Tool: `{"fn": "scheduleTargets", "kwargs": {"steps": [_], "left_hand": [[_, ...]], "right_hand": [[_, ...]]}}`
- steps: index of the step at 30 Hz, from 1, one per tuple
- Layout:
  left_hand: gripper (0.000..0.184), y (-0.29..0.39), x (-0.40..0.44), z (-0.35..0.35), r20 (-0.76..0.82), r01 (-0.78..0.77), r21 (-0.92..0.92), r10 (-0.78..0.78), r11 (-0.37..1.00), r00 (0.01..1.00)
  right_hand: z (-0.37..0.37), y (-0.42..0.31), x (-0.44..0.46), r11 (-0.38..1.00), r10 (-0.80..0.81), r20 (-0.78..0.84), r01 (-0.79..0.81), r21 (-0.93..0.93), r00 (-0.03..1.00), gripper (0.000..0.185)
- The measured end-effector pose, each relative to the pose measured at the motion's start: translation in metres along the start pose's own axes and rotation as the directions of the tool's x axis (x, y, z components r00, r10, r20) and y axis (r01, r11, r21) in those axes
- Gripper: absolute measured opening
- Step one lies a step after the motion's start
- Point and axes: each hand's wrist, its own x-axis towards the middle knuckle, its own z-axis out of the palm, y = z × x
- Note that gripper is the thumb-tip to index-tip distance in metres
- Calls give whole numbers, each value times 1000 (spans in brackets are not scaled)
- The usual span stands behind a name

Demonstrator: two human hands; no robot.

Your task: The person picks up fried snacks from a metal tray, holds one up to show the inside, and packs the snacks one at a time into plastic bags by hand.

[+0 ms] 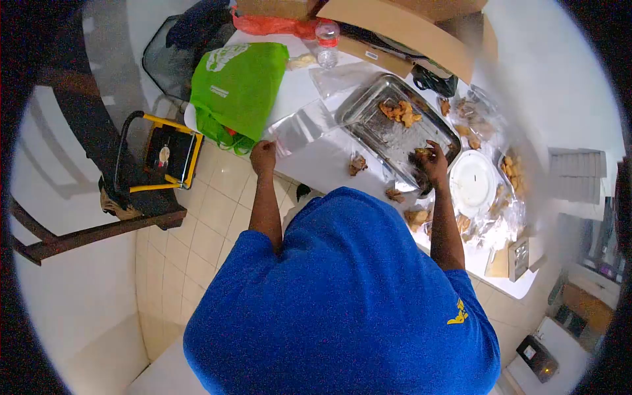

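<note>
My left hand [263, 158] is closed on the near corner of a clear plastic bag [304, 130], which lies over the table's front edge beside the green bag [238, 85]. At the right side of a metal tray [388, 148], my right hand [432, 162] has its fingers bent around a small brownish-yellow piece, partly hidden by the fingers. A pile of brown fried-looking pieces [399, 113] sits in the far part of the tray. Dark residue covers some of the tray's bottom.
Right of the tray are a white plate [473, 179] and clear bags of brown pieces [513, 172]. A water bottle [327, 43] and a cardboard box [401, 26] stand behind. At the left, a yellow-and-black step stool [163, 153] is on the floor.
</note>
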Motion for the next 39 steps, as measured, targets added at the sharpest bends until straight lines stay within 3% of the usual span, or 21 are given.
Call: {"fn": "scheduleTargets", "kwargs": {"steps": [2, 3, 5, 8, 10, 11, 14, 17, 20, 23, 25, 27, 29, 30, 32, 34, 35, 36, 37, 39], "left_hand": [[25, -22, 9, 20, -24, -127, -202, 125, 971, 992], [22, -11, 4, 13, 55, 45, -433, -24, 900, 998], [15, 30, -13, -12, 301, 380, -751, -233, 540, 925], [20, 1, -4, 4, 134, 200, -625, -149, 754, 980], [24, 2, -3, 5, -81, 37, -122, -47, 992, 996], [26, 3, -2, 6, -157, -17, 164, 43, 986, 987], [30, 39, -5, -7, -81, 192, 209, -179, 959, 981], [30, 47, 6, -8, 67, 225, 204, -243, 953, 968], [27, -5, 17, 38, -209, 58, 94, -37, 994, 977], [23, -28, 20, 40, -45, 176, -249, -193, 952, 980], [21, -28, 11, 26, -87, -42, -183, 26, 982, 996], [20, -25, -1, 6, -92, -10, -311, -20, 951, 996], [22, -20, -13, -13, 4, 257, -594, -316, 763, 949], [22, -31, -12, -16, -88, 122, -490, -188, 863, 978], [24, -14, -26, -43, 67, 242, -716, -280, 655, 958], [31, 19, -41, -78, 203, 335, -862, -346, 380, 916], [31, 27, -46, -86, 207, 323, -881, -334, 344, 919], [31, 32, -49, -91, 209, 310, -900, -322, 306, 923], [31, 41, -53, -99, 210, 297, -917, -311, 267, 927], [28, 67, -60, -114, 224, 306, -907, -284, 289, 932]], "right_hand": [[1, -4, -1, 999, 37, -2, -37, 13, 999, 47], [2, -10, -3, 998, 61, -13, -60, 11, 998, 47], [0, -15, -5, 998, 58, -21, -57, 17, 998, 46], [-2, -19, -10, 997, 36, -4, -35, 71, 999, 45], [-5, -32, -15, 986, 93, 26, -96, 139, 995, 44], [-5, -29, -15, 988, 61, 31, -65, 143, 998, 44], [-7, -14, -12, 995, -12, 22, 10, 100, 1000, 45], [-6, 7, -6, 1000, -13, 2, 13, 26, 1000, 46], [-6, 9, -5, 993, 75, 51, -79, 85, 996, 45], [-6, 0, -8, 998, 43, 41, -45, 42, 998, 47], [-6, -4, -10, 998, 4, 7, -4, 66, 1000, 49], [-5, -4, -11, 997, -21, -15, 22, 71, 1000, 49], [-3, 3, -10, 998, -30, -23, 32, 57, 999, 48], [-2, 0, -12, 997, -9, -17, 10, 75, 1000, 47], [-2, -17, -15, 993, 37, -5, -37, 111, 999, 45], [-3, -22, -16, 999, 16, -12, -15, 35, 1000, 43], [-3, -22, -15, 1000, 1, -14, -1, -3, 1000, 43], [-2, -18, -13, 990, 29, 17, -31, 135, 999, 42], [-1, -12, -11, 987, 22, 20, -24, 159, 1000, 43], [-2, -2, -6, 979, 10, 23, -14, 204, 1000, 43]]}}
